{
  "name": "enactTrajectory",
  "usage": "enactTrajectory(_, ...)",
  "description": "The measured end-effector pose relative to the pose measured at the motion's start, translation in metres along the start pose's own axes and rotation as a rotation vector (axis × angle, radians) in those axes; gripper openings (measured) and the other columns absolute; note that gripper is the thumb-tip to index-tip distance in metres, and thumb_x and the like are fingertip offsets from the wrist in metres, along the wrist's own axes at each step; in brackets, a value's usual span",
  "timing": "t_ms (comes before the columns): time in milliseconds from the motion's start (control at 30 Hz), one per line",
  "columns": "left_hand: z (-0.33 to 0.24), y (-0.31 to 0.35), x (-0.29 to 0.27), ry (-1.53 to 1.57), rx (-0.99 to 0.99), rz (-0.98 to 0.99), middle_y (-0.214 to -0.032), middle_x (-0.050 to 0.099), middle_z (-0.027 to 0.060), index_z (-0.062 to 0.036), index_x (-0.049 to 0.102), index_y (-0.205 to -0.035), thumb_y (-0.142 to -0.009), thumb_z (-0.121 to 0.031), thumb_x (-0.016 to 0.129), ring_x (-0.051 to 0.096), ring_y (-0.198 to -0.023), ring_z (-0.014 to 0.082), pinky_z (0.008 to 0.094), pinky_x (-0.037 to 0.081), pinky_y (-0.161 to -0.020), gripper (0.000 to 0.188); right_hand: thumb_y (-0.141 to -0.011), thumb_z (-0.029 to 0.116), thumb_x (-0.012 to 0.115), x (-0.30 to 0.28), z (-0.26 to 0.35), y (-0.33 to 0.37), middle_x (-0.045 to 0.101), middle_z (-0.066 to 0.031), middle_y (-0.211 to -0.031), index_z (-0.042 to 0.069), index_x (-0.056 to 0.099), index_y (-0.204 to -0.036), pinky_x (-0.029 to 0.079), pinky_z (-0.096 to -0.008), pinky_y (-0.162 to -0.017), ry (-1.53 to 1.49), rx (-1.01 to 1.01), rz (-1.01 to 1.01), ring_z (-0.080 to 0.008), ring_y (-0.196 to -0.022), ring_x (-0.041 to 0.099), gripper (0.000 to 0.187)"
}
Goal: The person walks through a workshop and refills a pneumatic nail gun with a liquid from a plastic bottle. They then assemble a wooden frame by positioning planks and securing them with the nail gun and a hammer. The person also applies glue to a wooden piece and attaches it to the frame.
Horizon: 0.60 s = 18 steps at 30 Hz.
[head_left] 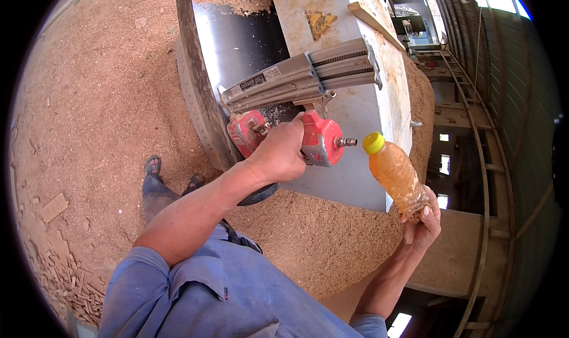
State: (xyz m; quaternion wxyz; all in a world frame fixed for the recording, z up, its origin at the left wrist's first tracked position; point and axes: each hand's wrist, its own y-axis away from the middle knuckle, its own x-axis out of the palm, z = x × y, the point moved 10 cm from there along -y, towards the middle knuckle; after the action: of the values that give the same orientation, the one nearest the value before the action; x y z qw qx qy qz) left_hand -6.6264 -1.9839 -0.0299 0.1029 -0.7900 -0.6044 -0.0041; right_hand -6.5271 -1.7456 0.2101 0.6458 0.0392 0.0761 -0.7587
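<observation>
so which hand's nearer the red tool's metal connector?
Left: left hand grips the red tool, left of its metal connector; right hand, farther off, holds the orange bottle by its base.

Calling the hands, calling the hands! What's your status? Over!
Left hand gripping red nail gun. Right hand holding orange bottle near its base, tilted. Yellow cap on, close to gun's metal fitting. Over.

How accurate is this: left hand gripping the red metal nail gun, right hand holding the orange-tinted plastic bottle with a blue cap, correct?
The blue is wrong: the head view shows a bright yellow round cap on the orange-tinted plastic bottle. The rest stands.
</observation>
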Motion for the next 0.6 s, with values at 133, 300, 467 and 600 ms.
enactTrajectory(133, -0.0020, 0.0002, -0.0009, -0.001, 0.006, -0.002, -0.103, 0.068, 0.0240, 0.0018, 0.060, -0.112, -0.070, 0.006, 0.065, 0.066, -0.106, 0.0403, 0.0405, 0.050, -0.090, 0.042, -0.084, 0.008, 0.069, -0.0010, 0.0006, -0.0004, 0.064, -0.0306, -0.113, -0.017, 0.049, -0.130, 0.063, -0.0346, -0.053, 0.003, 0.002, 0.014, -0.0345, -0.078, 0.072, 0.056)
enactTrajectory(300, -0.0001, 0.0003, -0.0003, 0.020, 0.008, -0.006, -0.104, 0.068, 0.0236, 0.0018, 0.060, -0.113, -0.071, 0.004, 0.067, 0.066, -0.106, 0.0393, 0.0405, 0.050, -0.090, 0.042, -0.085, 0.007, 0.068, 0.0006, 0.0012, -0.0007, 0.064, -0.0301, -0.114, -0.016, 0.049, -0.130, 0.063, -0.0345, -0.054, 0.006, 0.002, 0.024, -0.0342, -0.079, 0.072, 0.055)
enactTrajectory(467, 0.0001, -0.0006, 0.0013, 0.020, 0.043, 0.001, -0.105, 0.068, 0.0225, 0.0014, 0.060, -0.112, -0.072, 0.003, 0.068, 0.066, -0.106, 0.0378, 0.0397, 0.050, -0.090, 0.041, -0.085, 0.008, 0.069, 0.0005, 0.0008, -0.0020, 0.064, -0.0300, -0.114, -0.016, 0.049, -0.130, 0.062, -0.0341, -0.054, 0.020, 0.006, 0.041, -0.0337, -0.079, 0.072, 0.056)
enactTrajectory(600, 0.0048, -0.0016, 0.0026, -0.007, 0.038, -0.009, -0.105, 0.068, 0.0222, 0.0009, 0.060, -0.112, -0.072, 0.003, 0.068, 0.066, -0.106, 0.0375, 0.0395, 0.050, -0.090, 0.040, -0.084, 0.008, 0.069, -0.0001, 0.0003, -0.0023, 0.064, -0.0300, -0.114, -0.016, 0.048, -0.130, 0.062, -0.0339, -0.054, 0.022, 0.002, 0.028, -0.0332, -0.077, 0.072, 0.056)
